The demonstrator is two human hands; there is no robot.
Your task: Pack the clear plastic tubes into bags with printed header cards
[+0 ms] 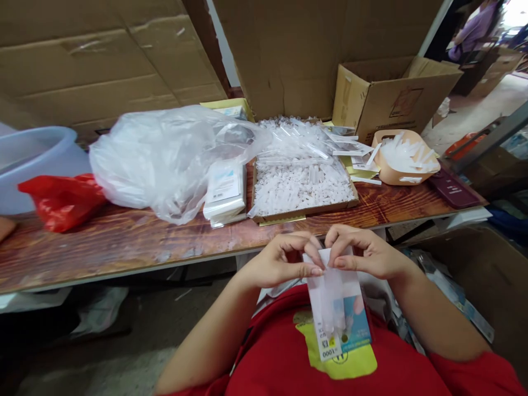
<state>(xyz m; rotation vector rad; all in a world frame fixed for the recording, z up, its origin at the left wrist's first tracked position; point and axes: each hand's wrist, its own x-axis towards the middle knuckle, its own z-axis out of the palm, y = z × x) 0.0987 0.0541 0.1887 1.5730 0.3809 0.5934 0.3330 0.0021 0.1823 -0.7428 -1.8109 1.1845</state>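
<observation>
Close to my body, a clear plastic packet (358, 286) with a blue-and-white printed card hangs from both hands. Translucent white strips (332, 302) show in the packet. My left hand (284, 258) pinches its top edge between thumb and fingers, on the left side. On the other side of the same edge, my right hand (363, 253) pinches with thumb and forefinger. The two hands nearly touch at the packet's mouth. Beyond them on the table, a shallow cardboard tray (305, 213) holds a heap of small clear plastic pieces and tubes.
Left of the tray lie a stack of clear packets (225, 190), a big plastic bag (152, 159), a red bag (61, 201) and a blue tub (37, 159). Rightward stand a peach basket (406, 175) of white strips, a maroon tray (456, 187) and a carton (404, 104).
</observation>
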